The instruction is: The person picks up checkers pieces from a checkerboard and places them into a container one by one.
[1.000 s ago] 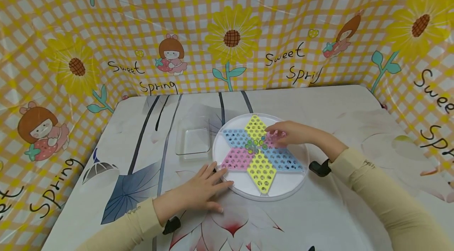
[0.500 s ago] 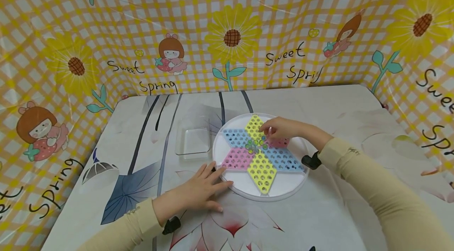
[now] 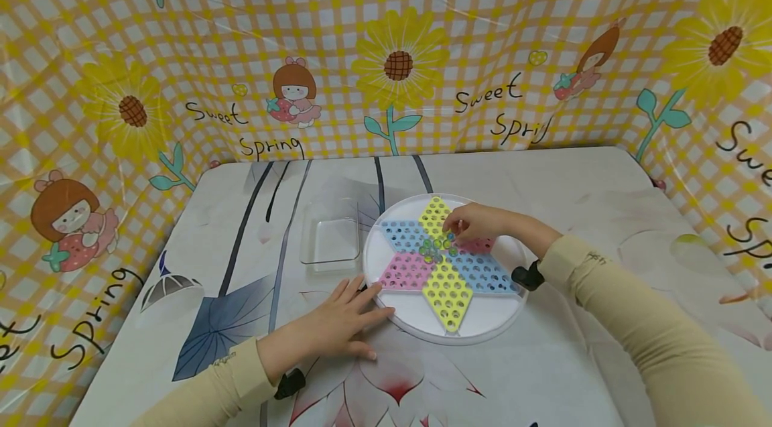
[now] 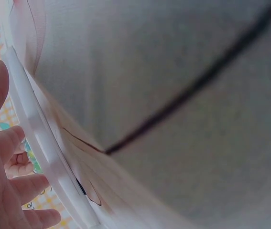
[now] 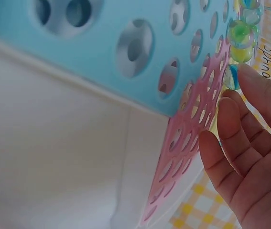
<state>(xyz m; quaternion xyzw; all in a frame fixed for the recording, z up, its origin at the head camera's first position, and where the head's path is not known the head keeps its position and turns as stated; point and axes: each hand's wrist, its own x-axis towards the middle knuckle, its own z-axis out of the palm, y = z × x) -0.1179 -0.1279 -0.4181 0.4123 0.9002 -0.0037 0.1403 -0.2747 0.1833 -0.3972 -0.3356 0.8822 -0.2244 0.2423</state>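
Note:
A round white Chinese checkers board with a yellow, blue and pink star of holes lies on the table. Several green and clear glass marbles cluster at the star's centre. My right hand is over the pink point at the back right, its thumb and index fingertips pinching a blue marble at the edge of the cluster. My left hand rests with fingers spread at the board's front left rim; in the left wrist view its fingertips lie along the white rim.
A clear, shallow rectangular box stands left of the board. The table has a printed cloth with lotus flowers and dark stems. A yellow checked curtain closes off the back and sides.
My right hand has moved left from the pink point to the marble cluster, and its fingertips have come together at the blue marble. The left hand stays at the rim.

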